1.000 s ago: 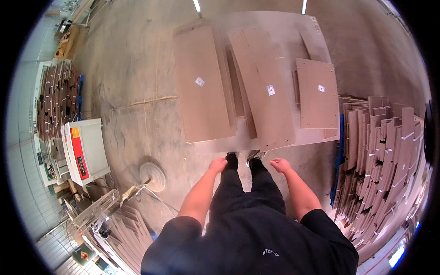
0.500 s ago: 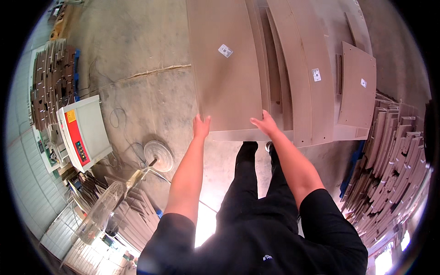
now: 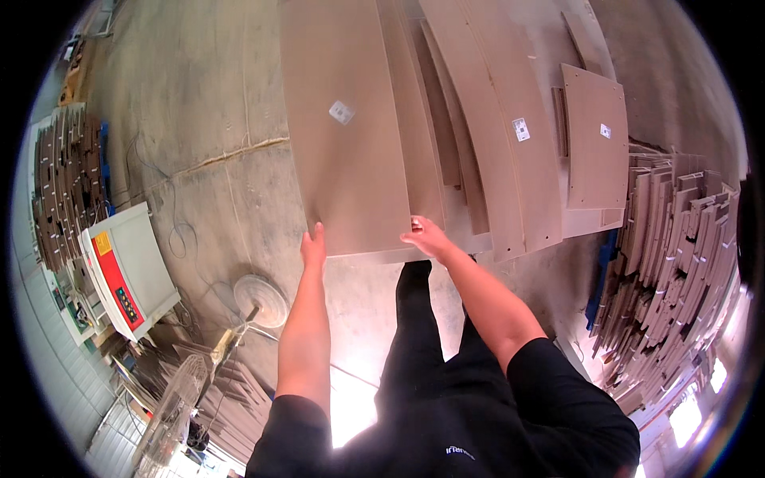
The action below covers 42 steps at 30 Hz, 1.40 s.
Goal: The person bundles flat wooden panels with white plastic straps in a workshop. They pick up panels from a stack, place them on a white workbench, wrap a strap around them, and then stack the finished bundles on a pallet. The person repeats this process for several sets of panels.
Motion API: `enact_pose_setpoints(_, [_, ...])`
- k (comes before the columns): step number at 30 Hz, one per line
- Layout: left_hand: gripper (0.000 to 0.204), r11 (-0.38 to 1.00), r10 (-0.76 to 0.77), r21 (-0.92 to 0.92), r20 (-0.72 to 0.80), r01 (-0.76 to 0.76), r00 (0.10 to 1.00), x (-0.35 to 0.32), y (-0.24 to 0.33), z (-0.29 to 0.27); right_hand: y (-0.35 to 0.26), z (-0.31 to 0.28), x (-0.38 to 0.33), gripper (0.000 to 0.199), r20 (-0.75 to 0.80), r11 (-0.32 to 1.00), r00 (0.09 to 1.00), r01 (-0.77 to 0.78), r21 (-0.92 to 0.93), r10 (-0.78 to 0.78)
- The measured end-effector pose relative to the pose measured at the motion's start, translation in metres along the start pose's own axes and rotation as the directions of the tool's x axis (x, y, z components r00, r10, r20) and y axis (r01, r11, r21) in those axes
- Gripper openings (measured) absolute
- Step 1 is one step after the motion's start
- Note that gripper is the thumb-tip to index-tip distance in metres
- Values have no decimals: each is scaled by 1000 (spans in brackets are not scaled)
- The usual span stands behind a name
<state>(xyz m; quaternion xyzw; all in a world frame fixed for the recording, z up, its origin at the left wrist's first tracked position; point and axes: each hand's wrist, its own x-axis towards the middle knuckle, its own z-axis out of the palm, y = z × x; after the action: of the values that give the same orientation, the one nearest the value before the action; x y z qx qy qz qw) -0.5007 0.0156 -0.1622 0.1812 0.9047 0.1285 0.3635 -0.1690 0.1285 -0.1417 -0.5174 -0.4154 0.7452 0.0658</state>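
Note:
A long brown panel (image 3: 343,167) with a white label lies on top of a stack in front of me. My left hand (image 3: 314,245) holds its left edge near the close corner, thumb on top and the other fingers hidden beneath. Across from it, my right hand (image 3: 427,237) grips the right edge by the near corner, fingers curled. Just right of that hand lie several narrower brown strips (image 3: 470,183). Further right are a wide labelled brown panel (image 3: 510,151) and a smaller labelled panel (image 3: 596,143) with small holes.
Tall stacks of brown boards (image 3: 677,271) stand at the right. On the left are a white and red machine (image 3: 131,271), another board stack (image 3: 70,183) and a floor fan (image 3: 171,406) with a round base (image 3: 261,301). A cable (image 3: 182,231) trails over the concrete floor.
The top panel has shifted left and a little toward me, widening the strip visible beside its right edge. Both hands have moved with it. The whole view has also turned slightly.

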Motion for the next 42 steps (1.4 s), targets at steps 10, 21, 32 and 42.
enact_pose_setpoints(10, [70, 999, 35, 29, -49, -34, 998, -34, -46, 31, 16, -11, -25, 50, -74, 1000, 997, 15, 19, -14])
enact_pose_setpoints(21, [69, 942, -36, -318, 221, 107, 975, -135, -91, 94, 56, -64, -79, 73, -109, 947, 964, -258, -190, 241])
enact_pose_setpoints(32, [82, 629, -81, -709, 348, 319, 934, -155, 78, 93, 2, -90, -113, 73, -604, 900, 792, -320, -297, 83])
enact_pose_setpoints(42, [77, 763, 9, -623, 276, 172, 961, -263, 117, 165, 13, -172, -227, 69, -775, 859, 620, -457, -231, 122])
